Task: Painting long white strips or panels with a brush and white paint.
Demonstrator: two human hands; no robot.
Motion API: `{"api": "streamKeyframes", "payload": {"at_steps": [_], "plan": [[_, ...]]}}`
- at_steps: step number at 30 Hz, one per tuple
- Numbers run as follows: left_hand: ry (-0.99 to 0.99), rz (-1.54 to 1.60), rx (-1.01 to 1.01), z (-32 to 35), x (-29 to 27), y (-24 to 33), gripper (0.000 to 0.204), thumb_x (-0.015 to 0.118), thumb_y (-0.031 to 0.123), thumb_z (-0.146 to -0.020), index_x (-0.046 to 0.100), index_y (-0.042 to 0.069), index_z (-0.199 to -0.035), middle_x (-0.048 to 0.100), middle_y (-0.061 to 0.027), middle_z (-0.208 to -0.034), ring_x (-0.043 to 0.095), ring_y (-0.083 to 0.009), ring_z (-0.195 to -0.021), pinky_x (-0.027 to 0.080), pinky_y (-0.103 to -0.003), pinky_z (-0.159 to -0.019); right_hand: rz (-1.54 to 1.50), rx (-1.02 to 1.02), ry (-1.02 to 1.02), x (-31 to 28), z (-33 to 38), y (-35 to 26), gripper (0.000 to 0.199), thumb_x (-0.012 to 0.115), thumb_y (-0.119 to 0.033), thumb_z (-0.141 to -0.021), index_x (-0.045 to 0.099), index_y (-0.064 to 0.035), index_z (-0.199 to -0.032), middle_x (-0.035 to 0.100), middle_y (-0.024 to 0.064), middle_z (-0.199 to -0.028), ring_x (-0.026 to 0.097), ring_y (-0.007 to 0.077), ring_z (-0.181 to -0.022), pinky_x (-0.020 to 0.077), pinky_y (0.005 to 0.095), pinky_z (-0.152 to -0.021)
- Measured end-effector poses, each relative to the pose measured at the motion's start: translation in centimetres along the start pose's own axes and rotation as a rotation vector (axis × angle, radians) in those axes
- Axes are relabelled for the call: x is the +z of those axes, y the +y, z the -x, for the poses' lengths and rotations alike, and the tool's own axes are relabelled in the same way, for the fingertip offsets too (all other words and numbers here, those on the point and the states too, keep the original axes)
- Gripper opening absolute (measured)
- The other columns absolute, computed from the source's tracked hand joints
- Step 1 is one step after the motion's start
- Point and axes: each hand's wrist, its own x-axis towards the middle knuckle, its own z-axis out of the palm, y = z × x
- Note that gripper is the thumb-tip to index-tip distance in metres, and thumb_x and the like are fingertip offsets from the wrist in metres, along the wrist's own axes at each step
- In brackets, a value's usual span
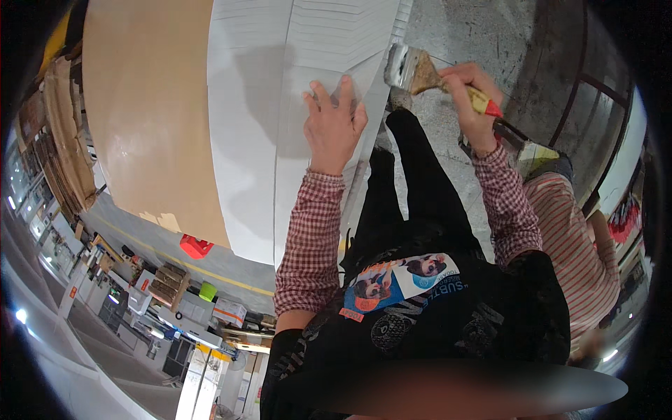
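**Desk:** Start close in. What is at risk in this shot?

**Photographer:** A worker in a checked shirt leans over a large white panel (280, 105). The left hand (334, 119) lies flat on it near its right edge, fingers spread wide, gripping nothing, only pressing down. Just right of that hand, past the panel's edge, the right hand (472, 105) has its grip wrapped fully around the handle of a flat brush (413, 70), bristles pointing back toward the left hand. The likeliest mishap, as I judge it, is the bristles catching the left fingertips or dragging across the ruled surface where nothing is meant to go, since the two hands sit so near each other.

**Desk:** Anything else?

**Photographer:** If the left palm lifts or slides, the panel could shift on the brown board (147, 105) lying beside it, to the left of both hands. A loaded brush held over the concrete floor (476, 28) could also drip there; whether the bristles are wet I cannot tell.

**Desk:** Further out?

**Photographer:** Another person in a striped shirt (574, 238) stands close behind the right elbow, near enough to be bumped on a backswing. Shelving and boxes (168, 287) sit well off to the left of the hands.
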Motion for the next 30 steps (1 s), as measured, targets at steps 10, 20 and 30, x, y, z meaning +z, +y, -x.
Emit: {"api": "streamKeyframes", "payload": {"at_steps": [10,20,30], "plan": [[0.128,0.005,-0.164,6.0,3.3,-0.6,0.070,0.059,0.043,-0.084,0.034,0.013,-0.142,0.026,-0.0297,-0.143,0.027,-0.0552,-0.126,0.029,-0.054,-0.102,-0.064,-0.043,-0.034,1.2,1.4,-1.0,0.006,0.059,0.000,-0.082,0.059,0.0028,-0.076,0.063,0.0094,-0.078,0.058,0.0135,-0.069,0.0447,0.0251,-0.063],[0.019,0.043,-0.039,5.3,1.8,-2.4,0.050,0.054,0.032,-0.088,0.045,0.014,-0.134,0.041,-0.0303,-0.132,0.043,-0.0540,-0.115,0.048,-0.050,-0.083,-0.073,0.008,-0.091,3.0,5.7,-0.5,0.006,0.058,0.001,-0.082,0.059,0.0030,-0.077,0.064,0.0091,-0.079,0.059,0.0123,-0.071,0.0458,0.0249,-0.063],[0.052,0.038,-0.003,4.3,2.0,-2.4,0.046,0.054,0.032,-0.088,0.049,0.016,-0.131,0.045,-0.0304,-0.129,0.048,-0.0532,-0.111,0.050,-0.049,-0.078,-0.013,-0.023,-0.017,3.1,5.4,-0.3,0.005,0.059,0.001,-0.081,0.059,0.0024,-0.076,0.063,0.0092,-0.079,0.060,0.0141,-0.071,0.0459,0.0252,-0.064]]}}
